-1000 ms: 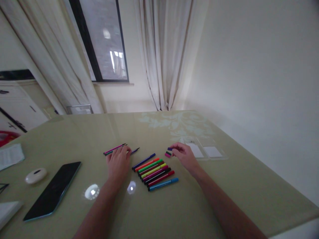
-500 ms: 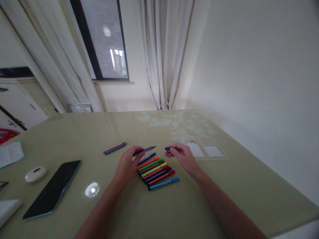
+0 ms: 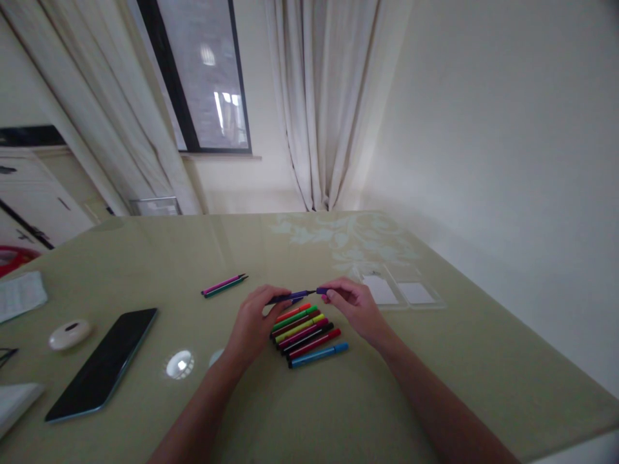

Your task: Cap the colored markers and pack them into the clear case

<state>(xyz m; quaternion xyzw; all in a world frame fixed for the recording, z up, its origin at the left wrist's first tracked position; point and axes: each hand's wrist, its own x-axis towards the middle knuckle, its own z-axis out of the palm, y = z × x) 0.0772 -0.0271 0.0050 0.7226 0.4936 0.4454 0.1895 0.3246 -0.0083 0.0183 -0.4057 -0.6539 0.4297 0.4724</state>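
My left hand (image 3: 254, 322) pinches a purple marker (image 3: 290, 297) and holds it level just above the table. My right hand (image 3: 355, 306) pinches a purple cap (image 3: 322, 290) at the marker's tip; cap and tip touch or nearly touch. Under both hands lies a row of several capped markers (image 3: 309, 336) in red, green, yellow, magenta, black and blue. Two uncapped markers (image 3: 224, 285), one pink and one green, lie side by side to the left, apart from my hands.
A dark tablet (image 3: 101, 364) lies at the left on the green table (image 3: 338, 412), with a white oval object (image 3: 70, 334) and papers (image 3: 19, 295) beyond it. A clear plastic case (image 3: 399, 292) sits to the right of my right hand. The table edge runs along the right.
My left hand picked the purple marker off the table and carried it right. My right hand lifted the purple cap and brought it to the marker's tip.
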